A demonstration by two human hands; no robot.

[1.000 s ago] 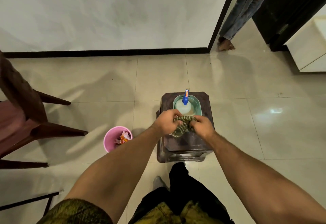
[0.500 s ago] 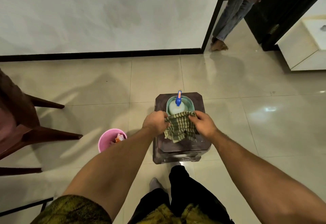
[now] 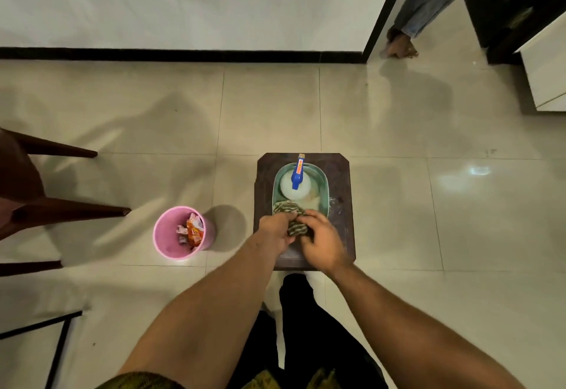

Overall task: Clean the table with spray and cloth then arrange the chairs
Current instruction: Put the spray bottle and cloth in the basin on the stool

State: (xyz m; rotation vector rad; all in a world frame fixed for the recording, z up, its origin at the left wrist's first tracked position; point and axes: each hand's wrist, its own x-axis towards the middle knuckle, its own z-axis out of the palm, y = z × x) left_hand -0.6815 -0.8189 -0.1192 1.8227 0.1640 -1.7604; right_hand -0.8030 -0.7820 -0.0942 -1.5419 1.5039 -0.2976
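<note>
bare forearms, olive patterned short sleeves (image 3: 144,381), black trousers (image 3: 306,342).

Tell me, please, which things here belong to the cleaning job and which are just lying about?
Job: checked cloth, gripped by left hand and right hand; spray bottle in green tub; wooden chair.
Lying about: pink bin; dark stool; white cabinet.

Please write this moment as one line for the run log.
left hand: grips cloth | right hand: grips cloth | cloth: bunched at basin near rim | spray bottle: standing in basin, untouched
</note>
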